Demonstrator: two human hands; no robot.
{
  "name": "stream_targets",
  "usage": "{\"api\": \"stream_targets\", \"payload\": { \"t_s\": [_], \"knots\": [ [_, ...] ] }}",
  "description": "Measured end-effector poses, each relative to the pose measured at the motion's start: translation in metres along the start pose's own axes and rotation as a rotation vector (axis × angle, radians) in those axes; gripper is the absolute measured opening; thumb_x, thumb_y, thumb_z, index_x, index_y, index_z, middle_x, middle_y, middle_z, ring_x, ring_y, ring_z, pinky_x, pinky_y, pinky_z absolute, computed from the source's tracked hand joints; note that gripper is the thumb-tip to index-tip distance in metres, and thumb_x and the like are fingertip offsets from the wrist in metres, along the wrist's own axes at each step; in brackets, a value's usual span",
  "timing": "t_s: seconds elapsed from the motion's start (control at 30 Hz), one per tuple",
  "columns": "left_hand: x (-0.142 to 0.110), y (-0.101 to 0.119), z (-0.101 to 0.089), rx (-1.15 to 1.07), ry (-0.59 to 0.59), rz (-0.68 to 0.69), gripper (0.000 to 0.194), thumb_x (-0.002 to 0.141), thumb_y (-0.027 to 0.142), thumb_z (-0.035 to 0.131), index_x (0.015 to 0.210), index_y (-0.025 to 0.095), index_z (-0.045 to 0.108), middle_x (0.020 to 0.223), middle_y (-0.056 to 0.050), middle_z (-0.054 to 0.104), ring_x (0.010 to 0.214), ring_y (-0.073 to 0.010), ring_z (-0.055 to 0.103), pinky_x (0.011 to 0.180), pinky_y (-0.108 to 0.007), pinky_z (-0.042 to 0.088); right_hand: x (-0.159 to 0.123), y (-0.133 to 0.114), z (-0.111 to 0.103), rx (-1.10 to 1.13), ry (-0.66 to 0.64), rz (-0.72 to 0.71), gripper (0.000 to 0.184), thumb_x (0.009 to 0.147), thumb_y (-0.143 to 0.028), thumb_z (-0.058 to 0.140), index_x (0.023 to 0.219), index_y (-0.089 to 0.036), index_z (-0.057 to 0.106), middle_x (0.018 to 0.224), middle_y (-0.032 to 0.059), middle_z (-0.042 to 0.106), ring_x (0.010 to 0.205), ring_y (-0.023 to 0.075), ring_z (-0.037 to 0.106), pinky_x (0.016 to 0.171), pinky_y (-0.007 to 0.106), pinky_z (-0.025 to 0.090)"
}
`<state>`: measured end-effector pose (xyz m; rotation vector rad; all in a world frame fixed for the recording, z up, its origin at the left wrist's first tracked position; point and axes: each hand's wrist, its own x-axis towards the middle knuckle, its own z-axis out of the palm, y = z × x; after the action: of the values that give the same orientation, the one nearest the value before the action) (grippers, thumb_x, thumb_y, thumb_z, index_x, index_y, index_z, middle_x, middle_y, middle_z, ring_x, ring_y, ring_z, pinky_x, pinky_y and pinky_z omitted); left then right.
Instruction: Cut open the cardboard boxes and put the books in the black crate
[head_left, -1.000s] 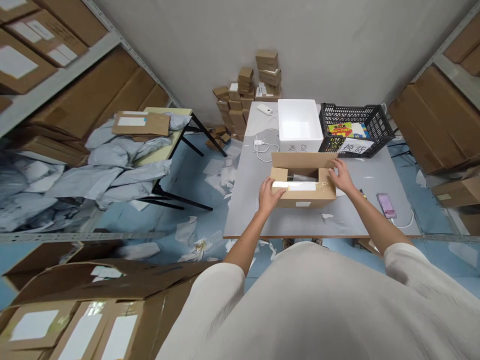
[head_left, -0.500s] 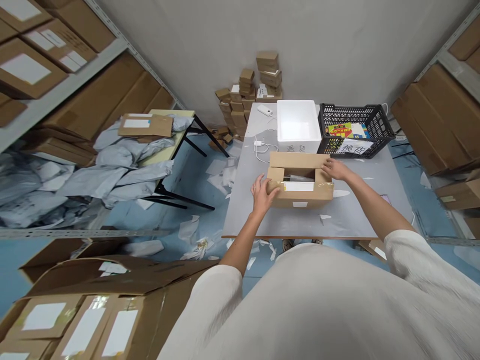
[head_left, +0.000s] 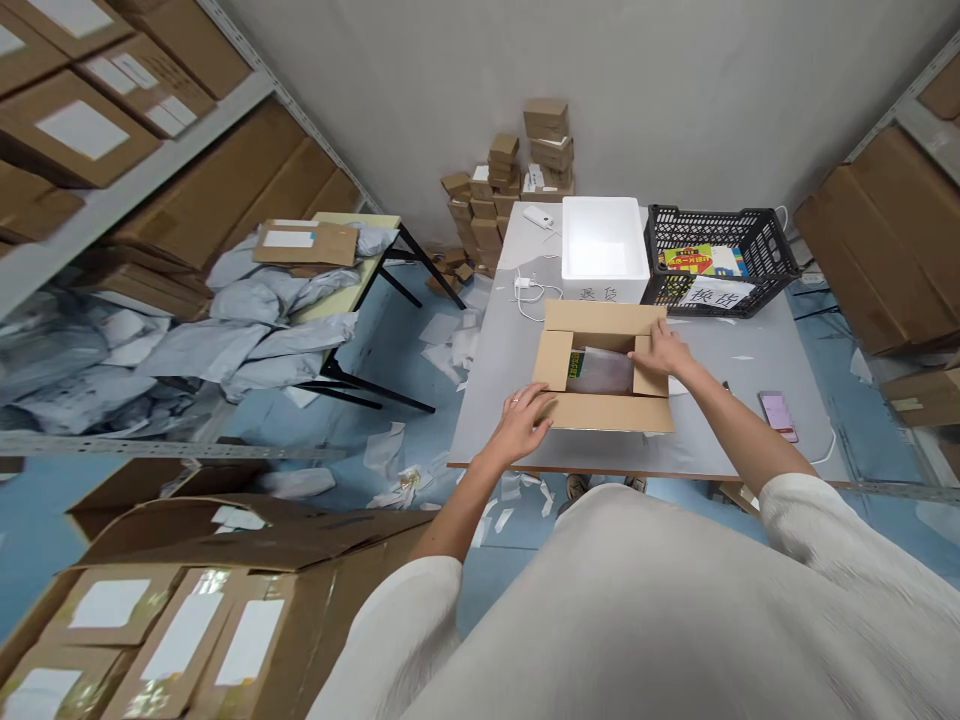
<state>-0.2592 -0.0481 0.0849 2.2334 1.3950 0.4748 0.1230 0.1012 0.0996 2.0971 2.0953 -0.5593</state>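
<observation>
Your left hand (head_left: 523, 425): fingers loosely spread, thumb apart, against the near-left corner of the open cardboard box (head_left: 611, 412). Your right hand (head_left: 664, 352): fingers bent over the box's right flap, fingertips at the opening; cannot tell whether they pinch. The box lies between both hands, all flaps turned out. Inside, a translucent-wrapped packet (head_left: 607, 371), just left of your right fingertips; yellow characters on its dark green end, too small to read.

Beyond the box: white bin (head_left: 626, 291), handwritten 退货. Beside it, black crate (head_left: 664, 290) with a paper sign (head_left: 716, 293), 换货, and colourful packages (head_left: 690, 260) inside.

Grey tabletop (head_left: 502, 350), paper scraps; phone (head_left: 778, 415) lit, right of your right forearm. Small cartons (head_left: 551, 150) stacked by the pale wall (head_left: 675, 90). Grey mailing bags (head_left: 202, 350) heaped to the left. Blue floor (head_left: 390, 350), littered with paper.
</observation>
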Motion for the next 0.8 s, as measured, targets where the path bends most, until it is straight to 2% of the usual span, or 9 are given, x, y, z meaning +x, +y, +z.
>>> {"api": "stream_targets", "payload": {
  "t_s": [0.1,0.17,0.27,0.4,0.5,0.6,0.67,0.73,0.8],
  "knots": [
    [0.019,0.005,-0.003,0.066,-0.192,0.118,0.08,0.094,0.011,0.051,0.172,0.03,0.046,0.179,-0.009,0.047,0.171,-0.0326,0.032,0.136,-0.06,0.028,0.0,-0.004,0.007,-0.022,-0.001,0.014,0.121,0.091,-0.085,0.06,0.18,-0.015,0.016,0.19,0.0231,0.0,0.162,0.0533,0.031,0.123,0.071,0.042],
    [0.035,0.009,-0.007,0.092,-0.308,0.154,0.094,0.089,0.008,0.052,0.179,0.032,0.034,0.181,-0.007,0.044,0.173,-0.034,0.026,0.137,-0.063,0.023,0.001,-0.004,0.011,-0.035,0.01,0.016,0.12,0.092,-0.082,0.061,0.18,-0.015,0.013,0.19,0.0234,-0.001,0.162,0.0532,0.031,0.123,0.072,0.041],
    [0.049,0.015,-0.014,0.161,-0.386,0.13,0.093,0.091,0.012,0.05,0.18,0.032,0.032,0.182,-0.007,0.042,0.174,-0.0383,0.022,0.137,-0.072,0.016,0.001,-0.002,0.015,-0.04,0.037,0.015,0.116,0.093,-0.076,0.06,0.18,-0.015,0.013,0.19,0.0229,0.0,0.161,0.0523,0.033,0.124,0.069,0.042],
    [0.047,0.022,-0.025,0.254,-0.285,0.122,0.078,0.098,0.018,0.048,0.175,0.029,0.041,0.175,-0.01,0.051,0.173,-0.0393,0.025,0.138,-0.076,0.01,0.0,-0.002,0.012,-0.012,0.061,0.013,0.111,0.094,-0.069,0.059,0.18,-0.014,0.017,0.191,0.0205,0.003,0.161,0.0502,0.036,0.126,0.065,0.042],
    [0.038,0.022,-0.03,0.283,-0.134,0.097,0.071,0.1,0.031,0.059,0.17,0.029,0.05,0.172,-0.014,0.052,0.172,-0.0412,0.025,0.139,-0.074,0.007,-0.003,0.004,0.008,0.068,0.057,0.002,0.109,0.095,-0.069,0.059,0.181,-0.014,0.02,0.191,0.0186,0.003,0.162,0.0491,0.038,0.129,0.062,0.041],
    [0.032,0.015,-0.032,0.266,0.003,-0.065,0.084,0.091,0.05,0.079,0.168,0.03,0.053,0.178,-0.017,0.043,0.172,-0.0484,0.021,0.138,-0.076,0.005,-0.008,0.016,0.008,0.194,0.076,-0.056,0.104,0.097,-0.071,0.057,0.18,-0.015,0.028,0.191,0.0183,0.008,0.167,0.0466,0.032,0.133,0.059,0.037],
    [0.029,0.008,-0.031,0.238,0.062,-0.19,0.096,0.084,0.058,0.086,0.169,0.029,0.052,0.181,-0.019,0.037,0.172,-0.0526,0.017,0.137,-0.078,0.003,-0.013,0.028,0.01,0.299,0.121,-0.101,0.097,0.099,-0.071,0.055,0.178,-0.018,0.034,0.19,0.018,0.016,0.17,0.0428,0.028,0.135,0.059,0.034],
    [0.025,0.001,-0.027,0.212,0.074,-0.288,0.102,0.083,0.065,0.086,0.171,0.028,0.049,0.184,-0.021,0.032,0.172,-0.0548,0.014,0.135,-0.08,0.002,-0.019,0.04,0.014,0.414,0.174,-0.131,0.092,0.101,-0.072,0.052,0.177,-0.022,0.037,0.187,0.0176,0.026,0.17,0.0387,0.03,0.135,0.059,0.034],
    [0.021,-0.005,-0.022,0.2,0.045,-0.351,0.105,0.084,0.072,0.081,0.173,0.028,0.045,0.186,-0.02,0.027,0.173,-0.0543,0.013,0.135,-0.08,0.003,-0.025,0.052,0.016,0.533,0.199,-0.129,0.091,0.102,-0.074,0.05,0.177,-0.025,0.035,0.184,0.018,0.033,0.165,0.0368,0.041,0.131,0.059,0.04]
  ]
}}
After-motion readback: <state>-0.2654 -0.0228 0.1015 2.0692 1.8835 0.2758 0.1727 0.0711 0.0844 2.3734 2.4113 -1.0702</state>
